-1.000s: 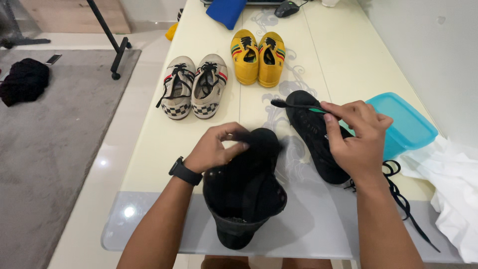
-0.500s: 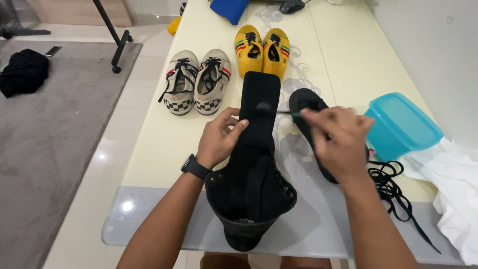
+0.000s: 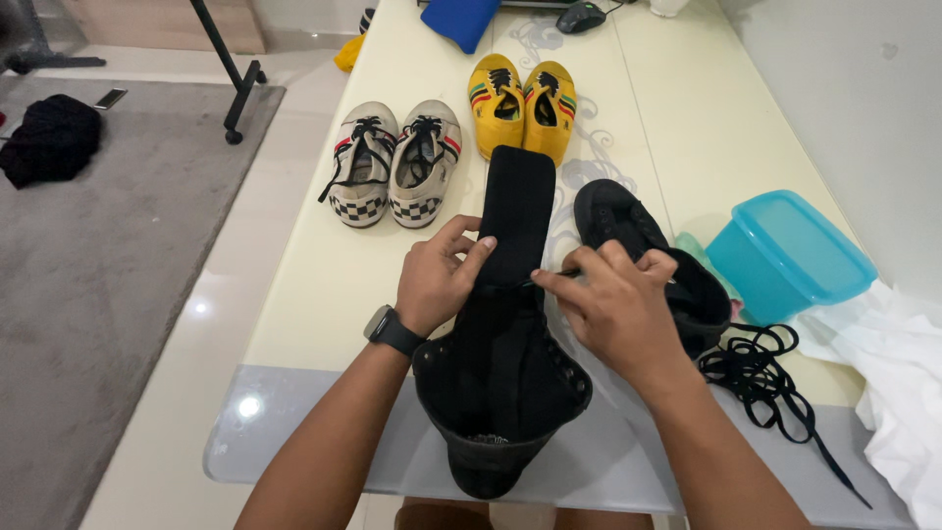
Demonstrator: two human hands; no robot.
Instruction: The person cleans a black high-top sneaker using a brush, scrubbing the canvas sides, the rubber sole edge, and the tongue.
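Note:
A black high-top boot [image 3: 500, 393] stands on the table edge in front of me, its long tongue [image 3: 517, 211] pulled out flat and pointing away. My left hand [image 3: 437, 275], with a black watch on the wrist, grips the boot at the base of the tongue. My right hand [image 3: 613, 304] is closed on a thin brush whose dark tip [image 3: 543, 281] touches the boot beside the tongue; most of the brush is hidden. The second black boot [image 3: 628, 231] lies behind my right hand.
A pale checkered pair of sneakers [image 3: 397, 162] and a yellow pair [image 3: 520, 103] sit further back on the cream table [image 3: 314, 285]. A blue lidded container [image 3: 790, 250], loose black laces [image 3: 770, 368] and white cloth [image 3: 908, 393] lie at the right. Grey rug on the floor at left.
The boot's tongue has been pulled up and stretched out away from me. My right hand has come from over the second boot to the boot in my left hand.

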